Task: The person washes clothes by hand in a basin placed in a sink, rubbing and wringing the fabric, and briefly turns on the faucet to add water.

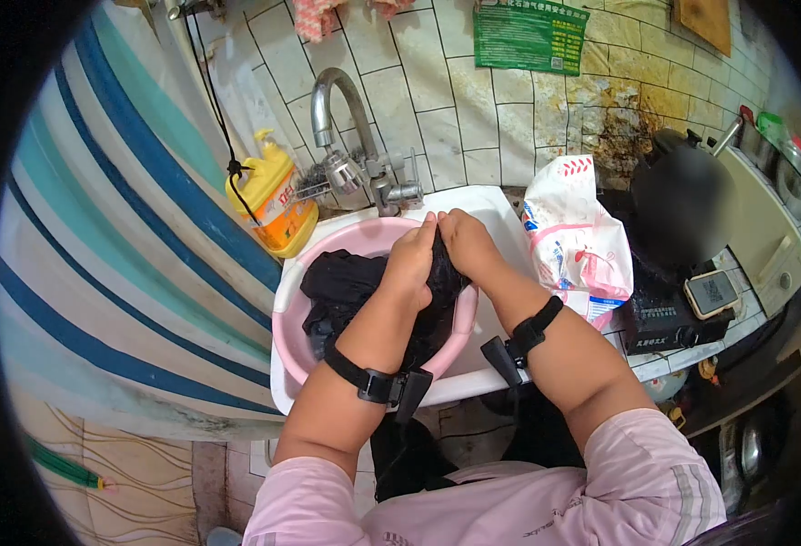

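Bunched wet-looking black cloth (pixel 341 280) lies in a pink basin (pixel 463 314), which sits inside a white sink (pixel 504 217). My left hand (pixel 413 259) is closed on a raised fold of this cloth near the basin's far side. Right beside it, my right hand (pixel 466 244) grips the same fold, and the fingertips of both hands nearly meet. Between the hands the cloth hangs down to the rest of the pile. The fingers are partly hidden behind the backs of the hands. Each forearm wears a black strap with a small device.
A chrome faucet (pixel 337 96) rises behind the basin. To its left stands a yellow detergent bottle (pixel 279 200). On the right are a white printed bag (pixel 582 241), a black stove (pixel 659 326) and a phone (pixel 711 293). A striped curtain (pixel 136 209) borders the left side.
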A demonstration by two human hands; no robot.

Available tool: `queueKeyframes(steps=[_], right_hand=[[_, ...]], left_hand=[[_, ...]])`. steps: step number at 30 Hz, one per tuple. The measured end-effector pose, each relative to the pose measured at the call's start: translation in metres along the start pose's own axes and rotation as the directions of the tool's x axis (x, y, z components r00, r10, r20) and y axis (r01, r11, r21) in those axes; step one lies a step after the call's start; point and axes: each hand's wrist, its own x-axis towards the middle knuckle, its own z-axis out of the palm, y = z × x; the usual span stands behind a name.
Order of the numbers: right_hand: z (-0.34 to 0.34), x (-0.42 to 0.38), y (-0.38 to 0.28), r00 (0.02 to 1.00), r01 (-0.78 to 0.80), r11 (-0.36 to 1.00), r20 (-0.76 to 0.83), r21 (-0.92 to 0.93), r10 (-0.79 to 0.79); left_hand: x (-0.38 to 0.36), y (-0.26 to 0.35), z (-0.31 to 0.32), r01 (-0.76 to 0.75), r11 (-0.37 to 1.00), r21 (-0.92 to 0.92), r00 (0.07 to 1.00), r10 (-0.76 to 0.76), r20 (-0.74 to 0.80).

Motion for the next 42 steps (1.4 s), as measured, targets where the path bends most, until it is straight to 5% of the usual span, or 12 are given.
queueKeyframes(steps=[4,6,14,20,22,24,26,27,32,34,36,42], right_hand=[[-0.005,-0.023,-0.026,0.991,0.128,0.991,0.023,0.036,-0.128],[-0.003,-0.037,-0.047,0.952,0.306,0.936,-0.029,0.173,-0.305],[0.006,0.001,0.004,0.989,0.079,0.994,-0.132,0.071,-0.069],[-0.004,-0.037,-0.047,0.977,0.208,0.971,-0.063,0.116,-0.201],[-0.004,-0.044,-0.058,0.889,0.456,0.885,-0.087,0.096,-0.449],[0.003,-0.024,-0.04,0.892,0.446,0.893,-0.105,0.058,-0.439],[-0.007,-0.007,-0.026,0.957,0.278,0.949,-0.04,-0.145,-0.286],[-0.01,-0.002,-0.019,0.983,0.162,0.983,-0.075,-0.084,-0.169],[-0.003,-0.011,-0.007,0.988,0.12,0.989,-0.106,0.082,-0.111],[-0.006,-0.023,-0.022,0.969,0.244,0.968,-0.067,0.059,-0.24],[-0.008,-0.039,-0.039,0.839,0.542,0.84,-0.054,-0.002,-0.542],[-0.006,-0.037,-0.049,0.832,0.539,0.842,-0.151,-0.013,-0.534]], left_hand=[[0.009,-0.003,-0.012,0.045,0.991,-0.129,0.996,-0.054,-0.072],[0.018,-0.009,-0.02,0.105,0.902,-0.419,0.993,-0.115,0.001],[-0.012,0.007,0.01,0.189,0.945,-0.267,0.979,-0.202,-0.025],[0.021,-0.01,-0.022,0.078,0.957,-0.278,0.997,-0.079,0.008],[0.017,-0.011,-0.025,0.181,0.869,-0.461,0.983,-0.165,0.076],[0.007,-0.011,-0.012,0.141,0.843,-0.519,0.985,-0.07,0.155],[-0.021,0.018,0.013,0.184,0.946,-0.269,0.976,-0.209,-0.067],[-0.032,0.026,0.019,0.223,0.955,-0.196,0.97,-0.238,-0.058],[-0.012,0.009,0.004,0.089,0.964,-0.25,0.995,-0.094,-0.008],[0.009,-0.002,-0.015,0.013,0.94,-0.34,1.0,-0.007,0.019],[0.03,-0.012,-0.032,-0.012,0.935,-0.354,1.0,0.02,0.018],[0.038,-0.03,-0.024,0.266,0.882,-0.39,0.962,-0.217,0.166]])
